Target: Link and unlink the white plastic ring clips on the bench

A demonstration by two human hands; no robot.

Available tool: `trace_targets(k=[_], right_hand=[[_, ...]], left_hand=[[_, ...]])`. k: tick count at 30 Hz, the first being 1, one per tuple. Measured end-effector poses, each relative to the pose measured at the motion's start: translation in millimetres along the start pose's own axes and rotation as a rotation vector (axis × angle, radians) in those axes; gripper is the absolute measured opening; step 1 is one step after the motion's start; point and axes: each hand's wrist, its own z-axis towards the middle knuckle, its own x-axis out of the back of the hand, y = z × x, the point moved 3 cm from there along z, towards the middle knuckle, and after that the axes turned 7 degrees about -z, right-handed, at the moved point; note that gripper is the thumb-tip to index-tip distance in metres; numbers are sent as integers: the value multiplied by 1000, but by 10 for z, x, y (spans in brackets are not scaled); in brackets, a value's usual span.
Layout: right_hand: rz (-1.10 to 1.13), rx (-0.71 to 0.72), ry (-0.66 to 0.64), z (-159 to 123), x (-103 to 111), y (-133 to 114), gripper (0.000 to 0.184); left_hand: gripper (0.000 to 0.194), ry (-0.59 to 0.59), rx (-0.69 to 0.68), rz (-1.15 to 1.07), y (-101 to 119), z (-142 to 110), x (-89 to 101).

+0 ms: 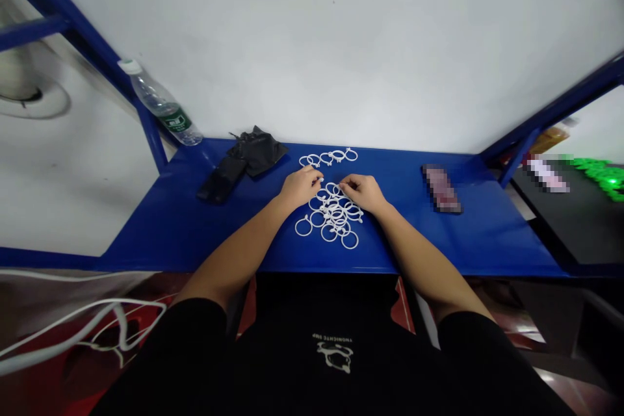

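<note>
A loose pile of thin white rings (pixel 336 213), each with a small knob or eyelet, lies on the blue table in front of me. My left hand (pixel 301 186) is at the pile's upper left, its fingers closed, with a small white bit showing at the fingertips. What that bit belongs to I cannot make out. On the upper right of the pile, my right hand (pixel 363 192) has thumb and finger pinched at the edge of a white ring (pixel 333 189). Beyond both hands, several more white rings (pixel 337 156) lie in a row near the wall.
A black plastic bag (pixel 260 151) and a dark flat object (pixel 223 179) lie on the left of the blue table (pixel 160 227). A clear bottle (pixel 158 99) leans at the back left. To the right lies a phone-like object (pixel 441 188), blurred out. Blue frame bars flank the table.
</note>
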Motion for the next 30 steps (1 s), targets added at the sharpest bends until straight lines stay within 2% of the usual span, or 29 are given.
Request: trace_targets(k=[3,8,11,20,24,30], right_hand=[[12,45,55,-3,4,-12,22],[-1,159,125,-35,4,-97,33],[-12,247,120,-60,-5,-165,35],[-134,362,123,-124,-33,-194,35],[-139,381,169,-132,-18,-240,32],[-169,416,153,-130,-15,-254,30]], left_hand=[[16,88,-27,-29,109,-5,58],[15,194,-196,-99,315,-50,79],[12,191,-268,-118,393,-87,28],[9,82,-283,-195,347,-53,2],[7,98,-272,-204,350,-54,36],[4,115,-231,-191,381,-60,28]])
